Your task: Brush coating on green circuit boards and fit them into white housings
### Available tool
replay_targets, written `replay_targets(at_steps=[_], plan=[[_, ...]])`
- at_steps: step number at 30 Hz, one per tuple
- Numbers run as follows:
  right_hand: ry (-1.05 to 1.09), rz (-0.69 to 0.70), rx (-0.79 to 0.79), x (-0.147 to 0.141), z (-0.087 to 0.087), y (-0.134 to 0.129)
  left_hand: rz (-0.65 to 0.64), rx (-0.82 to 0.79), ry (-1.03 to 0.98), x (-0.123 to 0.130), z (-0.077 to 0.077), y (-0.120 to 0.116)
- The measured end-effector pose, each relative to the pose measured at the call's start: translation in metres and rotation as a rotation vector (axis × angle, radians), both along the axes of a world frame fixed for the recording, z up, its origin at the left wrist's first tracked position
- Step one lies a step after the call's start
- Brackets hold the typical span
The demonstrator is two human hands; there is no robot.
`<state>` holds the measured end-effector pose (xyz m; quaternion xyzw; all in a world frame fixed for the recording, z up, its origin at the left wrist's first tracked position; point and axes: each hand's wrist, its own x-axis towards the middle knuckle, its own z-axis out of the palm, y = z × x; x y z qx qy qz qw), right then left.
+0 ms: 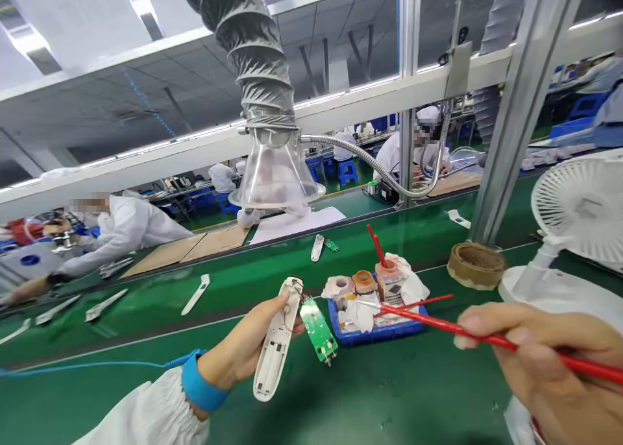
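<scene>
My left hand (250, 341), with a blue wrist strap (202, 386), holds a long white plastic housing (273, 360) with its inner side up. A green circuit board (317, 328) hangs beside the housing on thin wires. In my right hand (545, 354) is a red-handled brush (438, 324), pinched between the fingers and pointing left. The brush's tip is over a blue tray (377, 336). That tray holds small bottles, one with an orange top (364, 281), and crumpled white tissue (360, 315). More red handles (377, 245) stand in a bottle.
A roll of brown tape (476, 264) and a white fan (579, 205) are at the right. A clear extraction hood (278, 172) hangs overhead. White housings (106, 304) lie on the green belt (156, 296). A person in white (131, 221) works at the left.
</scene>
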<state>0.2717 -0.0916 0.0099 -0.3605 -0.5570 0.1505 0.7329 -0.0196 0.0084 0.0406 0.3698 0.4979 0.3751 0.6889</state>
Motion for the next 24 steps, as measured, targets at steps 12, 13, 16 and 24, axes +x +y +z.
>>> replay_targets(at_steps=[12,13,16,24], plan=[[-0.659,0.307,0.141,-0.038,0.035,-0.019,-0.085,-0.113,-0.006,0.003,0.008,-0.053],[-0.662,0.300,0.139,-0.039,0.035,-0.018,-0.091,-0.115,-0.003,0.003,0.008,-0.054],[-0.664,0.276,0.140,-0.043,0.033,-0.015,-0.119,-0.111,0.028,0.002,0.007,-0.056],[-0.624,0.088,0.047,-0.040,0.028,-0.022,-0.121,-0.048,0.041,-0.004,0.002,-0.056]])
